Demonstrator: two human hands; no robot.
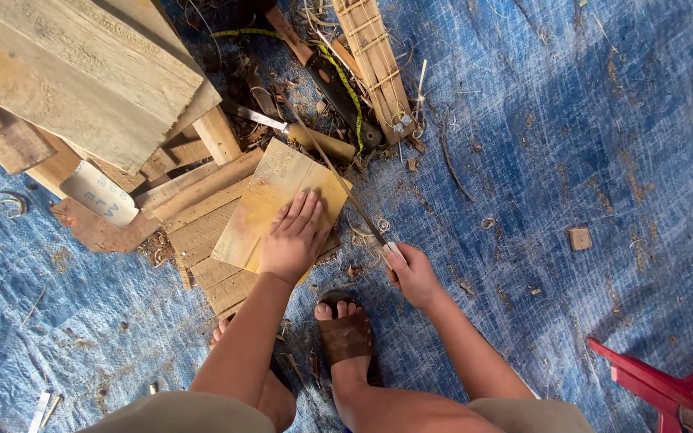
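Left hand [293, 237]: flat, fingers spread, pressing on yellowish wooden board [270, 200], gripping nothing. Right hand [412, 273]: clenched round handle of thin saw [345, 190], blade lying along board's right edge. Board rests atop stacked planks [202, 216] on blue tarp [563, 160]; red plastic chair [675, 385] at lower right

Your left hand [294, 239] lies flat on the board [270, 204], which rests on stacked planks [202, 224]. At three o'clock of it, your right hand [412, 275] grips a saw [342, 183] running toward eleven o'clock along the board's edge. Your sandalled foot [346, 337] sits at six o'clock.
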